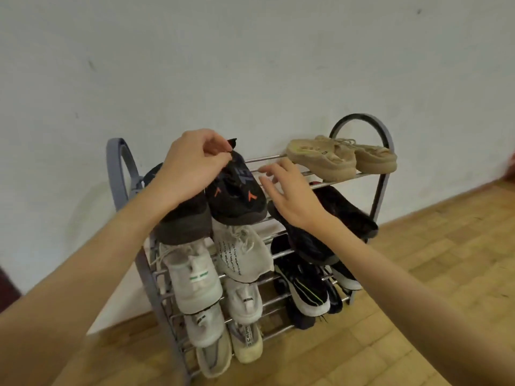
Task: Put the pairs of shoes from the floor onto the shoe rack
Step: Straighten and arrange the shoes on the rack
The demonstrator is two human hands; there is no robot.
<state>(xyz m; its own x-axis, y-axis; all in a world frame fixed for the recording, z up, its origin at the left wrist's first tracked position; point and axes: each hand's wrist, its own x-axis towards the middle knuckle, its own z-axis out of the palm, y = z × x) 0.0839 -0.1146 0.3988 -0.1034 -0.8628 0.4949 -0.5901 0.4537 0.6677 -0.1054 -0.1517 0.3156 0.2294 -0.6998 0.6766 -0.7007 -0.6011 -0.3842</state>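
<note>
On the top tier of the shoe rack [359,175], the left hand [192,165] is pinching the heel tab of a black shoe [237,190]. The right hand [287,196], fingers [271,172] spread wide, is hovering just beside it; tan shoes [340,158] are sitting farther right.

Shiny metal shoe rack [289,158], knit-cloth black shoe [237,199], matt wooden floor [432,274]

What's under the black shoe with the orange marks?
The black shoe with orange marks sits on the shoe rack top shelf, pinched by the left hand. Right below it a white shoe with black writing pokes out. That shoe's toe end is covered.
</note>
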